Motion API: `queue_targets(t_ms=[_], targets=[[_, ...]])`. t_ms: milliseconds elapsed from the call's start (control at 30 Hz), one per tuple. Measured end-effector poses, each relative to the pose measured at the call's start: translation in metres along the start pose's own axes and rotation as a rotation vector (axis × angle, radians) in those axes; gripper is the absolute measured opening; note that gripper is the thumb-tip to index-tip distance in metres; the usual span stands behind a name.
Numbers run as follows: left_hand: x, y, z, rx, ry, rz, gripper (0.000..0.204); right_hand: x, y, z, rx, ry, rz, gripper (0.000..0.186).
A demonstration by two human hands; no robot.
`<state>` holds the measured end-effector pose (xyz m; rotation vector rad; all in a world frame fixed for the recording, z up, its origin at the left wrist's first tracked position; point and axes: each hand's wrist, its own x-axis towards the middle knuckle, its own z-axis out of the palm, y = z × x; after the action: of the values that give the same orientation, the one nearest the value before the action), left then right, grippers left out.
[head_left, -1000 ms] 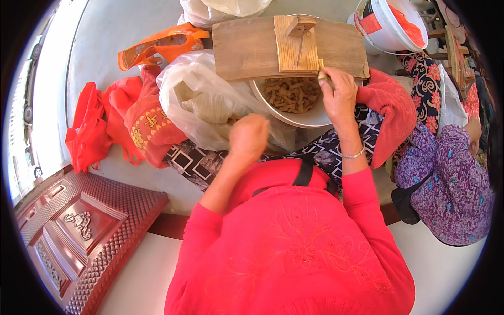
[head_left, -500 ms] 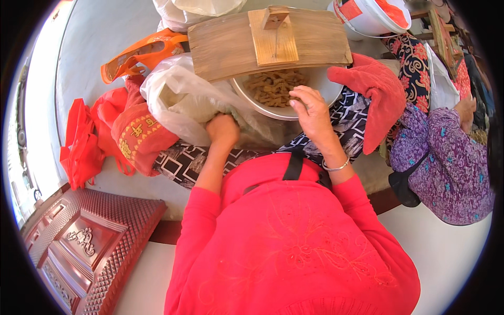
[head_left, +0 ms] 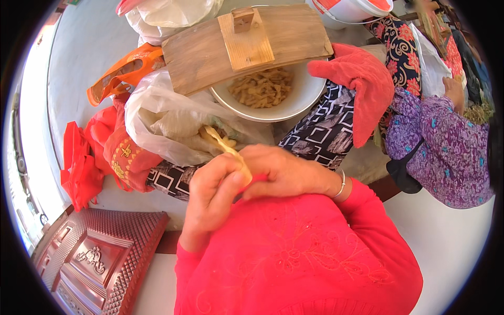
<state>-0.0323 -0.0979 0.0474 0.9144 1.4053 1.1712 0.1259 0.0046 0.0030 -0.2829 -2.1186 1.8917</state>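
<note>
Head view: both hands meet close to the body, over the lap. The left hand (head_left: 212,197) and the right hand (head_left: 283,170) together pinch a pale yellow strip (head_left: 227,148), fingers pressed on its near end while its far end sticks out toward the clear plastic bag (head_left: 173,118). That bag, just to the left and farther off, holds more pale pieces, so plenty seems left to work through. Beyond it, a white bowl (head_left: 294,102) already holds a heap of small tan cut bits, judged to be the finished share; it looks about half full. A wooden board (head_left: 247,44) with a raised block lies across the bowl's far rim. At far right, another person in a purple patterned sleeve (head_left: 446,142) sits.
</note>
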Motion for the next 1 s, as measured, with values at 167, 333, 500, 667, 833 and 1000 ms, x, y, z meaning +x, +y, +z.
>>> queue_targets(t_ms=[167, 333, 500, 667, 833, 1000], targets=[[-0.015, 0.034, -0.003, -0.139, 0.010, 0.263, 0.008, 0.009, -0.023, 0.006, 0.232, -0.055, -0.145, 0.039], [-0.002, 0.040, 0.013, -0.395, 0.182, 0.485, 0.023, 0.022, -0.033, 0.022, 0.437, -0.026, 0.048, 0.036], [0.010, 0.012, -0.011, -0.607, 0.451, 0.204, 0.023, 0.015, -0.022, -0.004, 0.302, -0.068, 0.405, 0.021], [-0.022, 0.013, -0.093, -0.834, 0.574, 0.355, 0.019, -0.034, -0.024, -0.051, -0.568, -0.032, 0.222, 0.013], [-0.047, -0.007, -0.148, -0.655, 0.796, 0.390, 0.021, -0.098, -0.099, -0.125, -0.834, 0.415, 0.509, 0.008], [-0.081, -0.040, -0.189, 0.319, 1.100, 0.236, 0.020, -0.202, -0.127, -0.198, -0.929, 0.969, 0.637, 0.011]])
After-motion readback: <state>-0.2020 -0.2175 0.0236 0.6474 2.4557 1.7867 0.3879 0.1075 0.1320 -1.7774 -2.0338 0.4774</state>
